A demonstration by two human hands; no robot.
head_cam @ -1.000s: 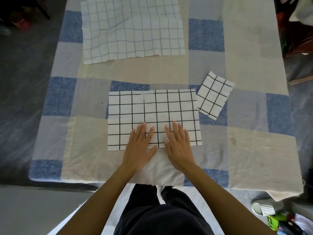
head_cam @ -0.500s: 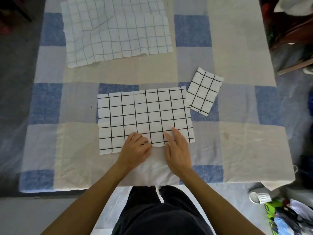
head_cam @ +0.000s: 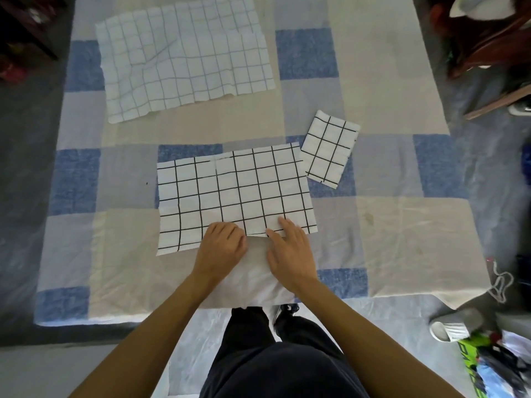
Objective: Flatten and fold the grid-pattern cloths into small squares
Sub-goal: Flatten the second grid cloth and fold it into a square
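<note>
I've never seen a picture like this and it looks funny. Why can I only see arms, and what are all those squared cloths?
The camera sits on a person's head and looks down, so you see only their arms and legs. They stand at a table covered with a blue and beige checked sheet. Their left hand and right hand are at the near edge of a white cloth with black lines, seemingly gripping it to fold it. Beside it lies a small folded square, already done. Farther away waits a wrinkled cloth with thin lines, not yet flattened.
</note>
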